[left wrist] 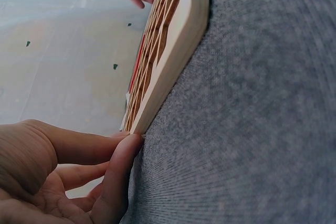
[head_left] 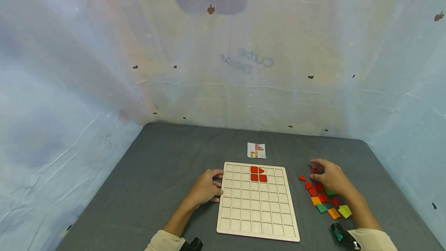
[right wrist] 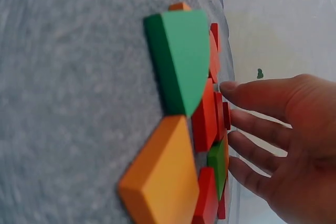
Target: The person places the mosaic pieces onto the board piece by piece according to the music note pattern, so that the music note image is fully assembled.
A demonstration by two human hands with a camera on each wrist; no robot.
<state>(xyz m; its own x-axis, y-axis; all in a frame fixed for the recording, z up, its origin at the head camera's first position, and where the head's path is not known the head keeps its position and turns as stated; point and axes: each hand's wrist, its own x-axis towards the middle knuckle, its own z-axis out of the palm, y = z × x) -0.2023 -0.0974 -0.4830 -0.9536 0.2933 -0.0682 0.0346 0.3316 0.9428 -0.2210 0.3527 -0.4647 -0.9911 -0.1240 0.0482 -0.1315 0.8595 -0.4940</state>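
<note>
A pale wooden grid board (head_left: 245, 204) lies flat on the dark cloth. Against its left edge rest the fingertips of my left hand (head_left: 204, 187), and the left wrist view shows them touching the rim (left wrist: 173, 61). Four red pieces are set in upper cells, among them a red square (head_left: 254, 177) and a red triangle (head_left: 261, 171). Over the loose pieces is my right hand (head_left: 332, 176), thumb and fingers apart and loosely bent. A red piece (head_left: 314, 171) shows between them; the right wrist view shows fingertips close to the red pieces (right wrist: 205, 121), none visibly gripped.
Loose pieces lie right of the board: a green one (head_left: 321, 208), an orange one (head_left: 333, 214), a yellow-green one (head_left: 345, 211) and several reds. A small printed pattern card (head_left: 256, 150) lies behind the board. A patterned sheet (head_left: 223, 100) hangs beyond the table.
</note>
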